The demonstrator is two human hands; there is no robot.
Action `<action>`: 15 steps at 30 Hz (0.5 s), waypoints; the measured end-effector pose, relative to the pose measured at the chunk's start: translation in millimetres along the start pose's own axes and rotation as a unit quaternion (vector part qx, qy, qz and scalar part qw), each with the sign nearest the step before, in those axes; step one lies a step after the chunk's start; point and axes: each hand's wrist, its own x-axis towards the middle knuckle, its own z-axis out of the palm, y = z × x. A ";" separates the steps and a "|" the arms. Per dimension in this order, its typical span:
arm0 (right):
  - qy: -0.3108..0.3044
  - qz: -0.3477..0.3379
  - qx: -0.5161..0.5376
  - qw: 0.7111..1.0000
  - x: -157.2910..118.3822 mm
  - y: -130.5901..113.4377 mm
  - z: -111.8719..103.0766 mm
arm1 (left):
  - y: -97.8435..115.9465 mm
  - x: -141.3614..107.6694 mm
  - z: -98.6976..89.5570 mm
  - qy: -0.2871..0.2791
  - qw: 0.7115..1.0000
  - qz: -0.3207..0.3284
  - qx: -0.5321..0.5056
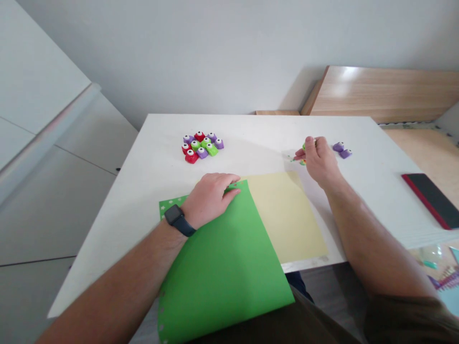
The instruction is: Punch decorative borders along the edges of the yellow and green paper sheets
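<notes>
My left hand [215,198], with a dark watch on the wrist, grips the top edge of a green paper sheet [229,267] between thumb and fingers. Small star-shaped holes run along the sheet's top and left edges. The sheet slants over the table's front edge towards my lap. My right hand [319,160] is closed around a small green craft punch [304,146], mostly hidden by the fingers. Just under these fingers lie tiny coloured paper scraps [303,162]. A pale yellow sheet [290,215] lies flat on the table, partly covered by the green one.
Several red, green and purple craft punches [202,152] with white buttons stand grouped at the back left of the white table [251,138]. Two purple punches [342,149] are right of my right hand. A black and red flat case [432,198] lies at the right edge.
</notes>
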 end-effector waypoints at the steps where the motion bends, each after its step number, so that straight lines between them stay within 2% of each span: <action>1: 0.001 0.000 0.002 1.000 -0.1 0.1 0.2 | -0.1 -0.1 0.1 0.000 1.000 0.000 0.000; 10: 0.026 -0.009 0.016 1.000 0.4 1.9 1.6 | -0.4 0.3 0.6 0.000 1.000 0.000 0.000; 15: 0.036 0.006 -0.023 0.999 -0.1 -2.4 -0.7 | -0.2 0.4 0.7 0.001 1.000 -0.001 -0.001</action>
